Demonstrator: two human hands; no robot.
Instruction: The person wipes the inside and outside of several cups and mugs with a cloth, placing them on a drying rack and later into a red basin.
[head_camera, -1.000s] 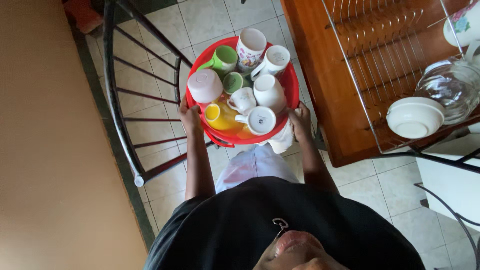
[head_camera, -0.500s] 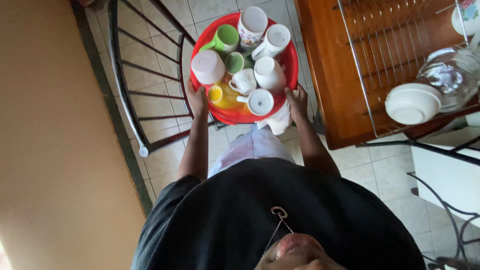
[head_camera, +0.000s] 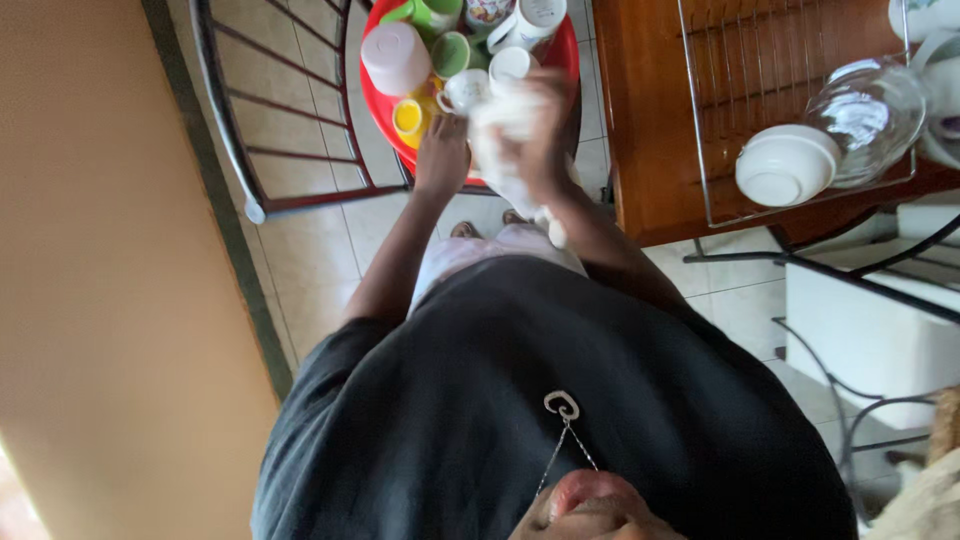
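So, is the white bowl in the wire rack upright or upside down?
Upside down: the white bowl shows its round foot ring, resting in the wire rack.

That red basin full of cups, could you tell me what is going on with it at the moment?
A person stands over the red basin, which holds a jumble of cups: white, green, yellow and a pale pink one. The left hand rests at the basin's near rim. The right hand holds a white cloth bunched over the cups; motion blur hides whether it also holds a cup. To the right, a wire rack on a wooden table holds a white bowl and a glass jug.
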